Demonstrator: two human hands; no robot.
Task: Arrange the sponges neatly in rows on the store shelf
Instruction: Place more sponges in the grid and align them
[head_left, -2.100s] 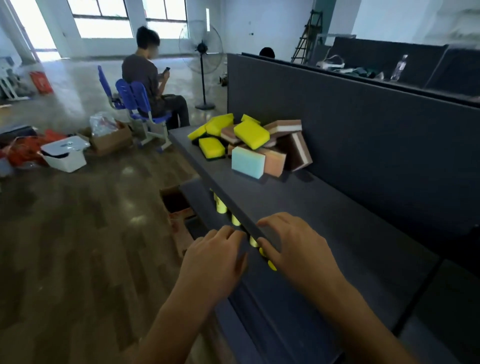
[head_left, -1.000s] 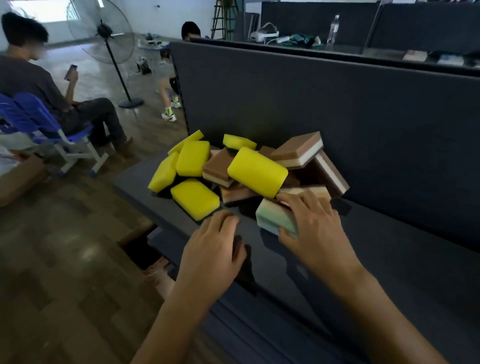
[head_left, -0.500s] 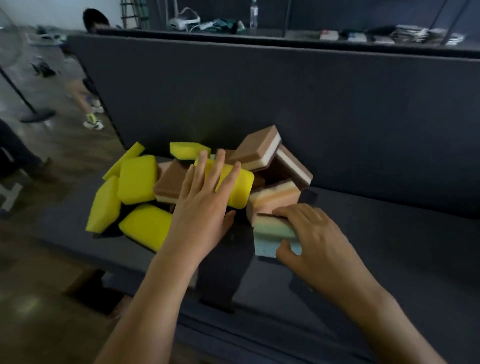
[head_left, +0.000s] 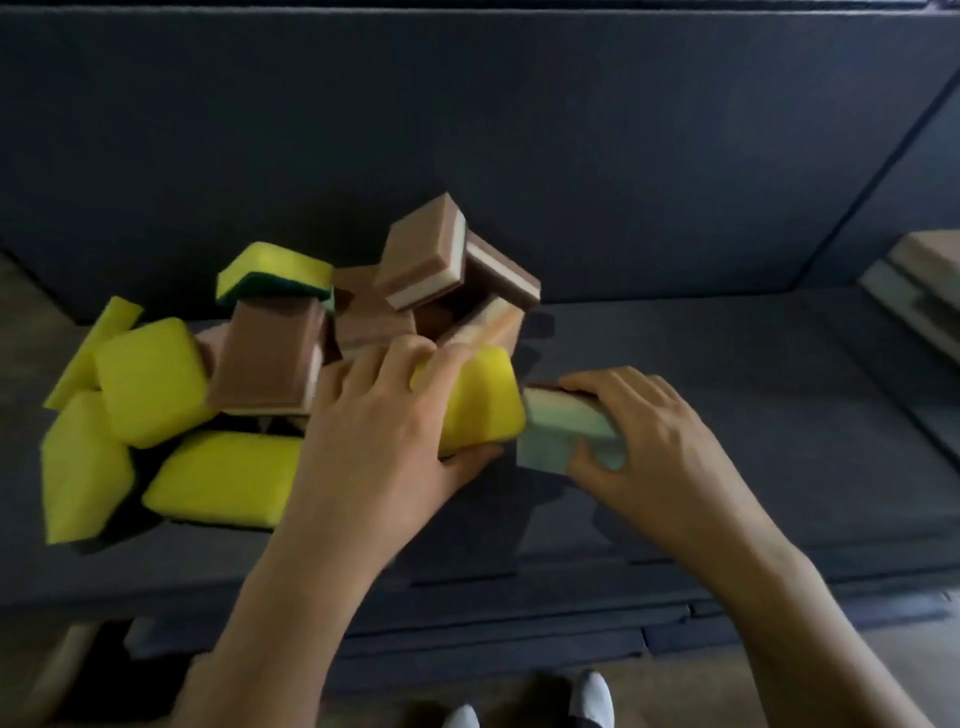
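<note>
Two grips: mine, at shelf middle.
Left hand: clamped on yellow sponge.
Right hand: clamped on green sponge.

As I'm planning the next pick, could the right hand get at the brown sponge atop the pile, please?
Probably not yet: the right hand grips a pale green sponge. The brown sponge lies uncovered, so once freed, likely yes.

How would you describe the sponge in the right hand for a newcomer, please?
On the dark shelf lies a jumbled pile of sponges. At its right edge, the right hand grips one sponge. It alone is pale mint green; its neighbours are yellow or brown.
</note>
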